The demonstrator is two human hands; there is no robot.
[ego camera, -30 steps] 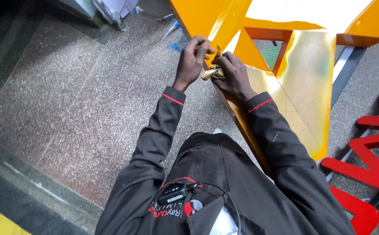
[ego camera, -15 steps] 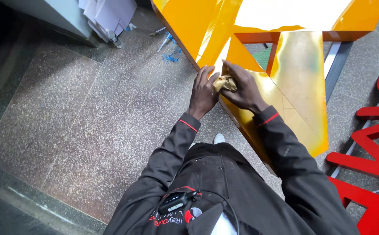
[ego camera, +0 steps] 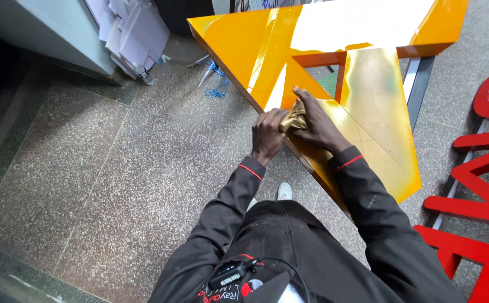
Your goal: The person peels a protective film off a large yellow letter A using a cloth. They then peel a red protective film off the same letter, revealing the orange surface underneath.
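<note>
Down at the yellow sign (ego camera: 334,67), both hands are wiping its edge.
Left hand (ego camera: 268,133) and right hand (ego camera: 318,124) are gripping one crumpled cloth (ego camera: 294,119); pressing further along likely follows.

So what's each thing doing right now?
Left hand: gripping the cloth at the sign's edge.
Right hand: pressing the cloth onto the sign.
Cloth: crumpled, between both hands.
Yellow sign: lying flat, glossy, raised off the floor.
Red letters: lying on the floor.
Papers: stacked, leaning by the grey cabinet.
</note>
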